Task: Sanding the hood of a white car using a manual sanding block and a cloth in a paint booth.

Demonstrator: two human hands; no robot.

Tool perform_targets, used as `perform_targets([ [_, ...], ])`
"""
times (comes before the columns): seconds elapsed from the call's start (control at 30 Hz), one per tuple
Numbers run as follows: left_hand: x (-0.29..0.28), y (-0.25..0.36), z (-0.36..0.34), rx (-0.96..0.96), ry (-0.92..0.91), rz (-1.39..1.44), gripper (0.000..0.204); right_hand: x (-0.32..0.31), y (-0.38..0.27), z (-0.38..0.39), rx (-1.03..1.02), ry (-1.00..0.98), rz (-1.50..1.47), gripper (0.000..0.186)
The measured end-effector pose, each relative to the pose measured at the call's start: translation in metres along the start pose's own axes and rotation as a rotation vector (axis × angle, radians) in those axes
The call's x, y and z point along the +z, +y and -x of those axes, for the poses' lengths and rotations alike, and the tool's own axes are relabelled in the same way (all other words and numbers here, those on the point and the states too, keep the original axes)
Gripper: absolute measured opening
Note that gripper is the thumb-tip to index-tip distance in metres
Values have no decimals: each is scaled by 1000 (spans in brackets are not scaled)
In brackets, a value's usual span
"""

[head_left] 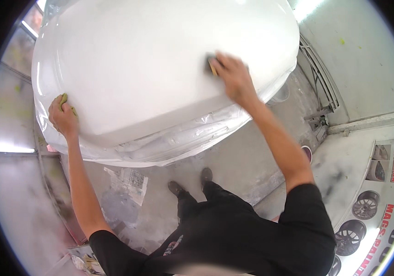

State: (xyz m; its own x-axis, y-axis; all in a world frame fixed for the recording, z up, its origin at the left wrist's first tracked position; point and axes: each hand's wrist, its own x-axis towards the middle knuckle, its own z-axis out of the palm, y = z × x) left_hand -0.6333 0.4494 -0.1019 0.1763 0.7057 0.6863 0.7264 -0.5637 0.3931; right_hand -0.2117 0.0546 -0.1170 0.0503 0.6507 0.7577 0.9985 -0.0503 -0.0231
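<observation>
On the white panel (151,60), the right hand (236,78) grips a dark-and-yellow block (211,66) — the left hand (62,117) clutches a green cloth (63,99).

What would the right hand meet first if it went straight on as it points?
The right hand and its block would likely meet only more white panel; that way looks free, though depth is unclear.

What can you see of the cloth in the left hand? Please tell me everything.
The yellow-green cloth looks like soft fabric, bunched and creased. The left hand holds it, hiding its full shape; parts show on the hand's right side. It appears to rest on the white car panel, near its left edge.
</observation>
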Motion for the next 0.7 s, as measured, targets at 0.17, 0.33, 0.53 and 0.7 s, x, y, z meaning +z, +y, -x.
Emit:
perform_targets([
  [0.17, -4, -2, -1, 59, 11, 2, 37, 77, 54, -124, 125, -115, -22, 50],
  [0.33, -1, 0, -3, 49, -32, -6, 38, -16, -27, 17, -1, 20, 0, 44],
  [0.53, 3, -4, -5, 20, -40, -44, 38, 24, 13, -43, 18, -47, -25, 40],
  [0.7, -10, 2, -10, 63, -135, 50, 38, 72, 33, -111, 122, -110, -48, 52],
])
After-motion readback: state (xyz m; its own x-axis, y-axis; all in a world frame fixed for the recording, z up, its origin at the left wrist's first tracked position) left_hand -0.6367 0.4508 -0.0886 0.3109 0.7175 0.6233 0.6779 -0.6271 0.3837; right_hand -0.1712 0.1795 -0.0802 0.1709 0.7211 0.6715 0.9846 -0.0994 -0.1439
